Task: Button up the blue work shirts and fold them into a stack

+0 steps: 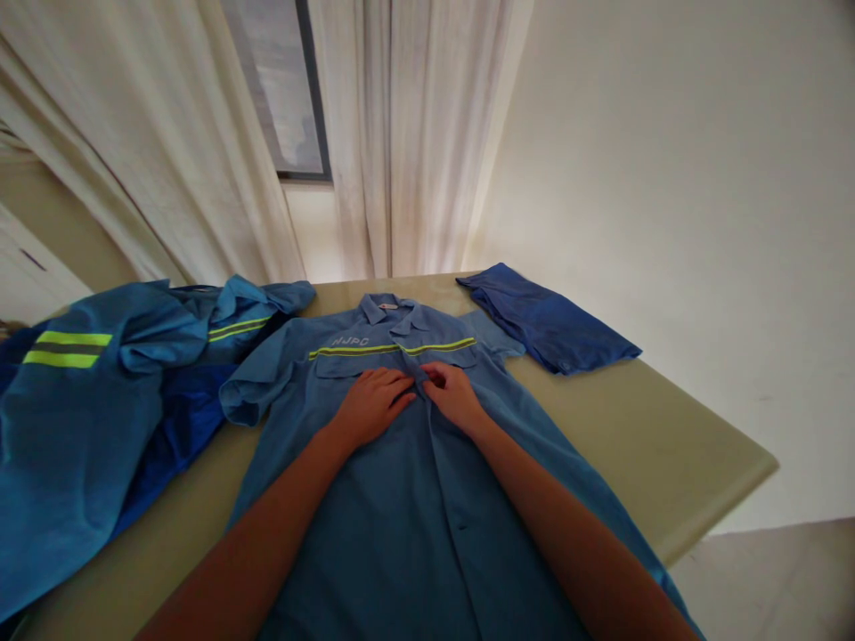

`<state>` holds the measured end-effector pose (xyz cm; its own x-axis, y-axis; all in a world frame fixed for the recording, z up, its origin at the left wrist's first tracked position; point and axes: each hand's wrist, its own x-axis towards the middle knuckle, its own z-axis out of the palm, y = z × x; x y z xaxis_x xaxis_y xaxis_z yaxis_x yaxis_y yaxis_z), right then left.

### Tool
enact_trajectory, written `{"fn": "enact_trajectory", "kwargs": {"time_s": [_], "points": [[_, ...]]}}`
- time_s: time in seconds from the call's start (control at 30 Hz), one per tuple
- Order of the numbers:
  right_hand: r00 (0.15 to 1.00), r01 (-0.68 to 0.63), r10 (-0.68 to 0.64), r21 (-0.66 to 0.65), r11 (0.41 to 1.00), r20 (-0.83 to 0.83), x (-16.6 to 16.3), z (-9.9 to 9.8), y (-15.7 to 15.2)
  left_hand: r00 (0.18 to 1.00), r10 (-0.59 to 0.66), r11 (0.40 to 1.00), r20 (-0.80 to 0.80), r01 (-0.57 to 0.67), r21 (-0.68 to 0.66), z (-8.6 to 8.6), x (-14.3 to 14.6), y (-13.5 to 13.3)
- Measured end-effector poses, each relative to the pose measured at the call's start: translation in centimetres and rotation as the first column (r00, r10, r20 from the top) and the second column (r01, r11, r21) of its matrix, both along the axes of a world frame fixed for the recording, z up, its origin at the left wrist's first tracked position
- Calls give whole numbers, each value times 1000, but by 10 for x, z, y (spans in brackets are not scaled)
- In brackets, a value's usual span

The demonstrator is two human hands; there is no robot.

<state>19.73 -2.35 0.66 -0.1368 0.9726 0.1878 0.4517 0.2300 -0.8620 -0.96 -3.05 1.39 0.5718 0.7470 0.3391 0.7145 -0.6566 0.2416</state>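
Beige table (668, 445), white curtains (401, 133) behind. Left hand (370, 402): fingers close together, flat on the shirt (414, 516), tips at its front placket. Right hand (455, 393): fingertips curled, pinching the placket edge just below the yellow stripe (374, 349). Shirt lies front-up mid-table, collar away from the person. Heap of blue workwear (100, 401) just beside its left sleeve; folded dark-blue garment (548, 320) at far right.
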Motion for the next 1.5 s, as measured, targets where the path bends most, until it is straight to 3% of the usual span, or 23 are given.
{"fn": "enact_trajectory", "kwargs": {"time_s": [0.2,0.4,0.53,0.73,0.97,1.13,1.3,1.4,1.5], "points": [[980,148,-141,-41,988,142,5,15,-7,975,218,972,42,-213,-97,0,24,-5],[960,101,-128,-120,988,-249,2,14,-9,957,252,945,143,-211,-251,-5,27,0],[937,49,-94,-138,989,-337,-1,13,-10,926,322,912,199,-246,-329,-6,29,2],[995,90,-91,24,996,29,-2,12,-12,922,297,938,249,-232,-259,-5,30,-4],[961,134,-147,72,988,234,-8,11,-14,817,385,876,430,-175,-450,-4,29,1],[933,81,-95,54,995,347,-9,10,-13,824,373,886,427,-180,-426,-6,29,0],[950,66,-74,35,997,304,-8,10,-11,894,311,917,322,-194,-347,-8,28,-1],[954,193,-201,56,980,222,-7,11,-10,930,285,939,234,-221,-264,-4,28,-4],[916,275,-315,182,944,250,-8,13,-14,963,262,955,62,-249,-161,3,30,-10]]}}
